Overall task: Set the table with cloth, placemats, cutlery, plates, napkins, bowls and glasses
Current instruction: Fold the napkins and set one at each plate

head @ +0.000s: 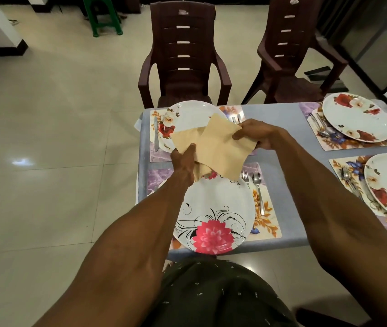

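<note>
The left hand (184, 159) gripped a bunch of tan napkins (220, 147), its fingers curled round their lower edge, while the right hand (256, 135) pinched the top napkin at its three-o'clock edge between thumb and fingers, apparently peeling it from the stack. The napkins hung in the air over the gap between the near plate (213, 213), at six o'clock from the hands, and the far plate (195, 116), at eleven o'clock.

Much of the job looked done: a pale cloth (282, 128) covered the bench, four floral placemats (268, 220) lay out, each carrying a plate, with a fork (245, 177) and spoon (258, 190) beside the near plate and a knife (156, 133) left of the far one. Two more plates (357, 121) sat at two and four o'clock. No napkin lay on the bench yet, and no bowls or glasses were in view, so those probably remained.

Two brown chairs (183, 57) stood at twelve o'clock, a green stool (105, 17) farther off. Nothing seemed to block the plates.
</note>
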